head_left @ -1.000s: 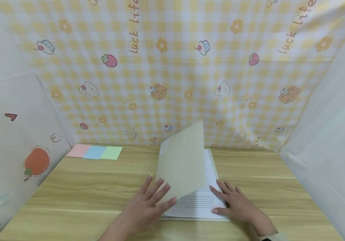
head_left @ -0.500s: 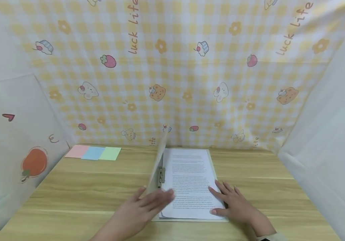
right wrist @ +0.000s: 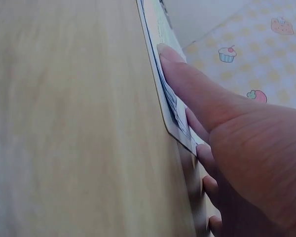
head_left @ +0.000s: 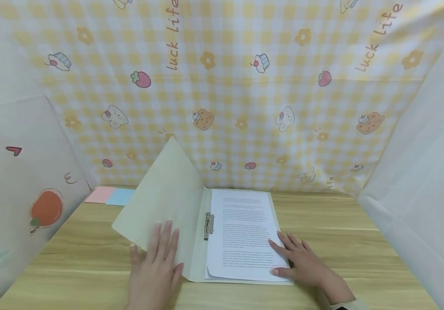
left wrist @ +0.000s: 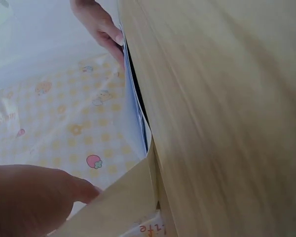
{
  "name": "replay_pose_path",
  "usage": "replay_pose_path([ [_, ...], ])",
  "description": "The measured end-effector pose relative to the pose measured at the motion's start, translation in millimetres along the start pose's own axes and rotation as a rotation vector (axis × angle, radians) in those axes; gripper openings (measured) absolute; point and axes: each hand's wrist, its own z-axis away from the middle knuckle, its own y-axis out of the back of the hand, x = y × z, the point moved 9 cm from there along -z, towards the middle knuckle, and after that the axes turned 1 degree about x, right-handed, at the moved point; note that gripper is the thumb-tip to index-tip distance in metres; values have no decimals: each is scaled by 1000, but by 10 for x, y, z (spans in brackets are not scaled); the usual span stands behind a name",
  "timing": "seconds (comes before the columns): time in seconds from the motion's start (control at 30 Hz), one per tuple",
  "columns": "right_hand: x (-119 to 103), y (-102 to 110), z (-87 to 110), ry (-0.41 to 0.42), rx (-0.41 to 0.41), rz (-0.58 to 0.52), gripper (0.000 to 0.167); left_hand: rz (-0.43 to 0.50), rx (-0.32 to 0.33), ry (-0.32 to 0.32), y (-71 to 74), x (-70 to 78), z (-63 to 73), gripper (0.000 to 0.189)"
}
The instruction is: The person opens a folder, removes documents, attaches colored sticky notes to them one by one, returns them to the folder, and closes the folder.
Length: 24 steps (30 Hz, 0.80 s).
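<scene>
A cream file folder [head_left: 198, 258] lies on the table, its front cover [head_left: 168, 185] tilted up and leaning over to the left. Inside it is a stack of printed paper [head_left: 245, 237], with a metal clip [head_left: 207, 226] at the paper's left edge. My left hand [head_left: 154, 267] presses the inner face of the cover with straight fingers. At the lower right corner of the paper, my right hand [head_left: 303, 262] rests with spread fingers, thumb and forefinger on the sheet. In the right wrist view the right thumb [right wrist: 187, 79] lies on the stack's edge.
Pink [head_left: 100, 194] and blue [head_left: 119, 196] paper squares lie at the back left of the wooden table [head_left: 71, 258], partly behind the cover. A checked yellow cloth [head_left: 229, 107] hangs along the back, and white sheets hang at both sides.
The folder's cover has swung from right to left, uncovering the printed paper and the clip, and now hides the green square. My left hand has moved left with it; the right hand stays put.
</scene>
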Motion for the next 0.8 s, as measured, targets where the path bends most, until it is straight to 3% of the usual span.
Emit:
replay_pose_path([
  [0.2,23,17,19,13,0,10,78,-19,-89,91,-35,-98,83,98],
  [0.37,90,55,86,5,6,18,78,-10,-154,116,-90,-131,149,101],
  [0.5,133,94,130,6,11,1,78,8,-207,121,-153,-137,188,86],
  [0.6,142,110,139,14,2,-5,76,6,-289,151,-215,-146,231,74],
  [0.73,201,156,159,-14,-5,6,71,47,-430,204,-317,-129,303,73],
  [0.8,253,196,184,-29,4,23,68,78,-460,211,-356,-97,326,71],
])
